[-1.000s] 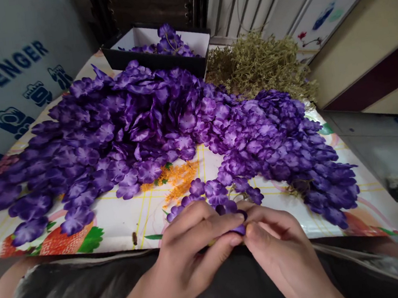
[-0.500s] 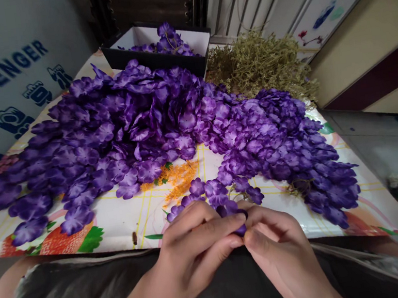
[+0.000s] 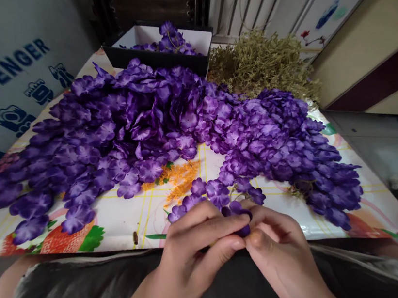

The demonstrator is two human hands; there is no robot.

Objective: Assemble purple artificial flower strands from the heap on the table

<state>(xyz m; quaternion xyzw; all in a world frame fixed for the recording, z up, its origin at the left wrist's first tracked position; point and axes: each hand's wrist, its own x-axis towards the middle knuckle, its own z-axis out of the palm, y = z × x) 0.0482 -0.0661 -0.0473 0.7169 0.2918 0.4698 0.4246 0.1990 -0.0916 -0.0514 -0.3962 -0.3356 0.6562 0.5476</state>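
At the table's front edge, my left hand (image 3: pixel 200 251) pinches a small purple artificial flower (image 3: pixel 243 230) between thumb and index finger. My right hand (image 3: pixel 279 246) meets it from the right, its thumb and fingers closed close against the same flower. Whether a thin stem lies in the right fingers is hidden. Just beyond the hands, a sprig of purple flowers (image 3: pixel 217 193) with pale stems rests on the tablecloth. A large heap of loose purple petals (image 3: pixel 108 126) spreads to the left, and a denser pile of purple flowers (image 3: pixel 274 134) lies to the right.
A black box (image 3: pixel 161 61) with a white inside holds purple flowers at the back. Beside it lies a bunch of greenish-brown stems (image 3: pixel 261 62). The patterned tablecloth (image 3: pixel 117 228) shows at the front. A white carton wall (image 3: pixel 16 41) stands on the left.
My right thumb has shifted slightly, and both hands stay together at the flower. The whole view has moved a little; the piles look the same.
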